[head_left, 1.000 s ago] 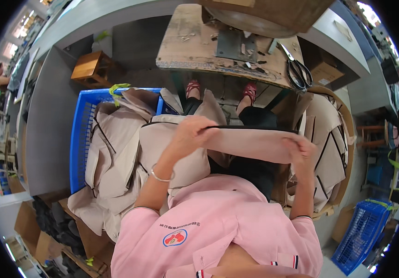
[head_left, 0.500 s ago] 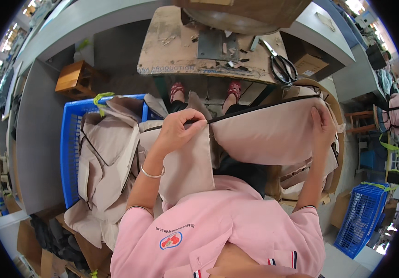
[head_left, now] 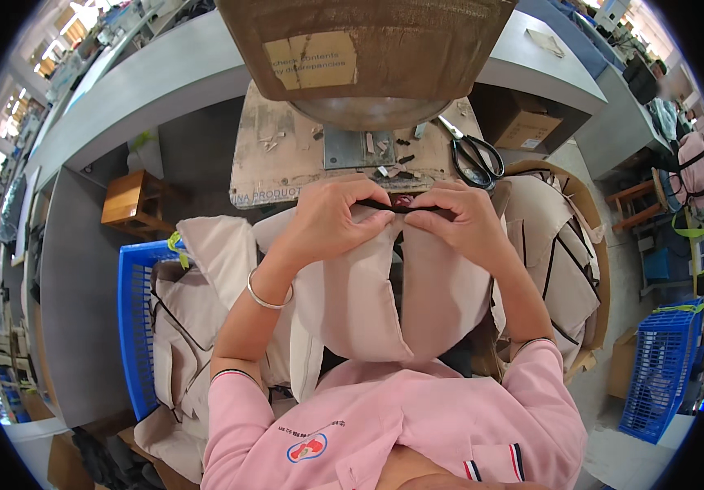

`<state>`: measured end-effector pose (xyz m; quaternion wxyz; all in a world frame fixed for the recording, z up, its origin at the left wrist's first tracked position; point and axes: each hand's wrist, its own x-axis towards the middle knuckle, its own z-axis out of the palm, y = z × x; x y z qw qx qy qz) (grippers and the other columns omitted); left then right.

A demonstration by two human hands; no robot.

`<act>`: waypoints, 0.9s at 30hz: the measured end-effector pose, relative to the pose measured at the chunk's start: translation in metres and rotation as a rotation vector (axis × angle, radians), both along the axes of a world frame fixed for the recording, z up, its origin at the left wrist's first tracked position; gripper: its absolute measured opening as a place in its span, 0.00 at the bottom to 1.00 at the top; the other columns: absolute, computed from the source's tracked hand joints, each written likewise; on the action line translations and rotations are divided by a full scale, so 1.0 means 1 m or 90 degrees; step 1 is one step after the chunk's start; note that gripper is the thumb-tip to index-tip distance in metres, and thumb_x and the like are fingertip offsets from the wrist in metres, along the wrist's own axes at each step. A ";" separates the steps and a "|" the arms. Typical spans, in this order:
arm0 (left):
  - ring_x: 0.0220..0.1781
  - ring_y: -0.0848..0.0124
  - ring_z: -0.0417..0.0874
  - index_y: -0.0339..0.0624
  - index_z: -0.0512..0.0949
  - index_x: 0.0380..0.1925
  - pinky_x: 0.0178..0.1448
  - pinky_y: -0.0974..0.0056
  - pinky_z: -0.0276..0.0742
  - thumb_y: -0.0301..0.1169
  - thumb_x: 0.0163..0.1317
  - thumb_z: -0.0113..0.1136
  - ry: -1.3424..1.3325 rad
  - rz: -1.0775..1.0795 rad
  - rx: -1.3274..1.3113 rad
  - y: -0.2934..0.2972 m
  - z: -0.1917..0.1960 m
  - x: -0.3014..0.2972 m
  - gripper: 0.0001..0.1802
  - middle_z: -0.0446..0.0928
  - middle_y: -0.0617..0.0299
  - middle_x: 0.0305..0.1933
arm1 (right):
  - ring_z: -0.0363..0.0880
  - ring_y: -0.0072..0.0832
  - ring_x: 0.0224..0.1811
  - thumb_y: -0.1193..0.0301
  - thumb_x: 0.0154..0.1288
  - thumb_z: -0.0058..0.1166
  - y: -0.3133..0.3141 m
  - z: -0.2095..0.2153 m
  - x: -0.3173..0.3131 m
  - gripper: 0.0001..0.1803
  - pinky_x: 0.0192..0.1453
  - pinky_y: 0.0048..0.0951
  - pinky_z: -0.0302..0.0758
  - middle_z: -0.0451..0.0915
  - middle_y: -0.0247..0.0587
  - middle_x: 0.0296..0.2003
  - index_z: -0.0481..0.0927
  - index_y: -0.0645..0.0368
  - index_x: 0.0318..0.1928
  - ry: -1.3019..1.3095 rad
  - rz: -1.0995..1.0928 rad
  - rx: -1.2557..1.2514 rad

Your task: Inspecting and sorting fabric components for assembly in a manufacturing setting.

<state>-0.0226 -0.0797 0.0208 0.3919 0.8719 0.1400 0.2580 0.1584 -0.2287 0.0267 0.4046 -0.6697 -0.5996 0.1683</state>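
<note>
Between my hands, a beige fabric piece [head_left: 356, 286] with a black strip along its upper edge hangs down over my lap in folds. My left hand [head_left: 331, 216] pinches the black edge from the left. Close beside it, my right hand [head_left: 460, 219] pinches the same edge from the right, so the two sets of fingertips nearly meet. The hands are just in front of a small worn board table [head_left: 274, 163]. On that table lie black-handled scissors [head_left: 474, 163], a metal plate [head_left: 344, 147] and several small scraps.
At my left stands a blue basket [head_left: 135, 327] full of beige pieces. A cardboard box [head_left: 601, 278] with more pieces is at my right. A brown machine-like housing [head_left: 384, 49] overhangs the table. Farther off are a wooden stool [head_left: 131, 200] and another blue basket [head_left: 662, 367].
My right hand has come left from the far right end of the piece to beside my left hand. The stretched fabric now hangs folded. The view has tilted, showing more of the housing.
</note>
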 end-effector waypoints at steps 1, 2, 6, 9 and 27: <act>0.32 0.70 0.81 0.41 0.85 0.34 0.39 0.67 0.75 0.30 0.55 0.69 0.007 0.013 0.026 0.006 -0.001 0.002 0.08 0.81 0.62 0.31 | 0.75 0.33 0.31 0.69 0.57 0.69 0.005 0.001 -0.002 0.12 0.40 0.31 0.70 0.80 0.37 0.29 0.86 0.61 0.40 -0.053 -0.019 0.029; 0.32 0.69 0.81 0.40 0.85 0.34 0.39 0.67 0.74 0.32 0.55 0.69 0.019 0.026 0.004 0.014 -0.003 0.003 0.09 0.81 0.62 0.32 | 0.75 0.33 0.31 0.69 0.56 0.69 0.012 0.000 -0.004 0.11 0.40 0.31 0.70 0.80 0.37 0.29 0.86 0.60 0.39 -0.105 -0.043 0.061; 0.33 0.70 0.81 0.36 0.85 0.35 0.40 0.67 0.74 0.32 0.57 0.68 0.013 0.048 -0.004 0.044 -0.013 0.016 0.10 0.82 0.60 0.33 | 0.78 0.38 0.34 0.68 0.57 0.67 0.048 -0.009 0.003 0.10 0.45 0.34 0.71 0.82 0.40 0.31 0.87 0.60 0.37 -0.165 -0.082 0.103; 0.35 0.71 0.83 0.34 0.85 0.37 0.43 0.66 0.76 0.33 0.59 0.68 0.011 0.050 -0.051 0.065 -0.023 0.024 0.13 0.84 0.56 0.36 | 0.83 0.36 0.40 0.67 0.60 0.65 0.073 -0.019 0.024 0.11 0.50 0.34 0.74 0.85 0.42 0.36 0.87 0.62 0.40 0.039 -0.050 0.026; 0.43 0.78 0.84 0.32 0.85 0.43 0.47 0.72 0.81 0.19 0.61 0.66 -0.128 0.036 -0.499 0.092 -0.042 0.040 0.10 0.86 0.61 0.43 | 0.79 0.23 0.54 0.70 0.66 0.64 0.106 -0.028 0.043 0.16 0.58 0.28 0.75 0.84 0.37 0.50 0.83 0.64 0.52 0.311 0.029 0.046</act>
